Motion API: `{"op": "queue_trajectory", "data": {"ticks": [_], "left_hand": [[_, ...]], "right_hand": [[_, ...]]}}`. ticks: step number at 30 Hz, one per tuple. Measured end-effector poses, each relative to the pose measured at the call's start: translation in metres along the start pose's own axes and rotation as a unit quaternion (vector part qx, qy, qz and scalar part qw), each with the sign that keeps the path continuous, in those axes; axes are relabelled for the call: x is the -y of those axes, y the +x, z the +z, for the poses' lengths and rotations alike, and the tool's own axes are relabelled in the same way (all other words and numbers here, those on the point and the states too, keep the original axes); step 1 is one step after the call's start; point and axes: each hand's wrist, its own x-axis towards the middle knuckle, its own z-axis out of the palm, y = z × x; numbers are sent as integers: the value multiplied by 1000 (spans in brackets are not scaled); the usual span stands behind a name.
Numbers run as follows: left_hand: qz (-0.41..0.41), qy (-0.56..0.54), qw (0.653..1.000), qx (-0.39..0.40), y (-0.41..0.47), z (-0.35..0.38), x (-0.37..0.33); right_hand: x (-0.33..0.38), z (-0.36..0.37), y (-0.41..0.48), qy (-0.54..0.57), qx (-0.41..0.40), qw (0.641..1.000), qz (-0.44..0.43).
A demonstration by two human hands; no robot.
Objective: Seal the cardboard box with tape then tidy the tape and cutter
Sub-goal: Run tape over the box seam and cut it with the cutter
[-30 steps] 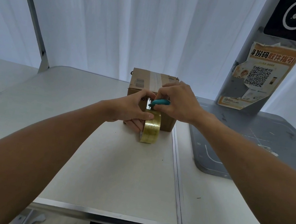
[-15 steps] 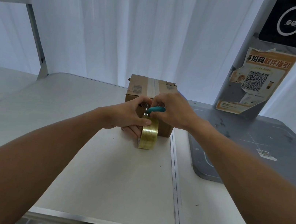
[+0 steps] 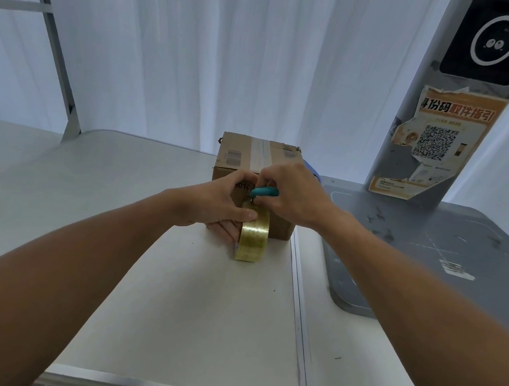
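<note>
A: Status?
B: Cutting step, I judge. Cardboard box (image 3: 257,173) at worktop (image 3: 201,317) rear; left hand (image 3: 218,207) grips tape roll (image 3: 253,235) against box front, right hand (image 3: 293,192) pinches teal cutter (image 3: 265,192) at strip.
A: Next?
B: Sever strip w/ cutter, press end flat.

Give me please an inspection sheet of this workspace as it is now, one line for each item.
Surface: pale folding table, seam down the middle.
Job's things: cardboard box, tape strip along its top; tape roll on edge against the box front; teal cutter at the tape above the roll.
Clutter: grey mat on the right.
Grippers: left hand holds the roll; right hand holds the cutter.
Cables: nothing seen.
Surroundings: white curtain; pillar with QR poster.
</note>
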Motion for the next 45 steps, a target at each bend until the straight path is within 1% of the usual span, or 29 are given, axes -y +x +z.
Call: {"op": "queue_trajectory", "data": {"ticks": [20, 37, 45], "left_hand": [[-1, 5, 1000, -3, 1, 0, 0], [-3, 6, 1000, -9, -2, 2, -3], [-4, -7, 1000, -10, -5, 4, -5]], "right_hand": [[5, -7, 4, -4, 35, 999, 17], [8, -7, 4, -28, 40, 998, 26], [0, -9, 2, -21, 39, 999, 21]]}}
